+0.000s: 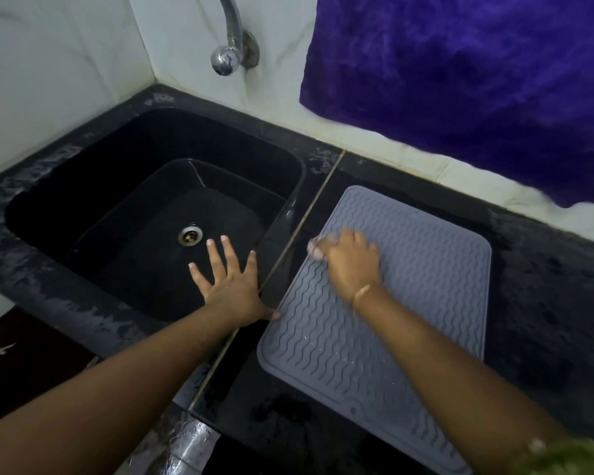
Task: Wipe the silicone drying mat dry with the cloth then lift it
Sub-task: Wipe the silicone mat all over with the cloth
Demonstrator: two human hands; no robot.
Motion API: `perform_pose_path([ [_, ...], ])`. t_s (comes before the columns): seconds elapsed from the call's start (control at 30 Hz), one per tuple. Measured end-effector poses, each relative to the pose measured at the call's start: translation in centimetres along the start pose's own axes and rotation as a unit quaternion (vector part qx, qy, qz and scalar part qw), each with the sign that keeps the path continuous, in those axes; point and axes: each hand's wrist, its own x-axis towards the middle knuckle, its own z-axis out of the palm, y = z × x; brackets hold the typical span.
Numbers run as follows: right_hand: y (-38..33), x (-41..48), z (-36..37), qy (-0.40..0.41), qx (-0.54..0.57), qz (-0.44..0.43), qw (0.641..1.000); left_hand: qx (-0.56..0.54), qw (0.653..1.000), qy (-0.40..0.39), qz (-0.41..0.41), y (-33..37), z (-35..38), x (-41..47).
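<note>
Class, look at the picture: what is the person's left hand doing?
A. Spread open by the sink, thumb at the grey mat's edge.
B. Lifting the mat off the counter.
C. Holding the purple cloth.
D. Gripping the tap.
A: the left hand has straight, spread fingers over the sink, and its thumb touches the left edge of the mat, which lies flat.

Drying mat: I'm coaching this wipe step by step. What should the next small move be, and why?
Probably draw the right hand down the mat toward its near end: specks like droplets glint there, and the left hand has its thumb on the left edge. Blur hides whether the fingers hold a cloth.
</note>
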Motion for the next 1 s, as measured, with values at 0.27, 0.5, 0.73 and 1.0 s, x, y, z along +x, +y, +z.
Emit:
perform_pose_path([
  [0.27, -4.0, -4.6, -0.1, -0.034, 0.034, -0.043, 0.998, -0.053, 0.998, 0.040, -0.024, -0.4, 1.2, -1.0],
  [0.5, -2.7, -5.6, -0.9, -0.025, 0.028, -0.143, 0.989, -0.065, 0.996, 0.048, -0.044, -0.5, 1.8, -1.1],
  [0.73, -3.8, -5.0, -1.4, -0.056, -0.011, -0.088, 0.995, -0.095, 0.991, 0.057, -0.071, -0.5, 2.1, -1.3],
  [1.0, -3.3, -10.0, -2.6, -0.015, 0.013, -0.262, 0.965, -0.093, 0.990, 0.013, -0.103, -0.3, 0.8, -1.2],
])
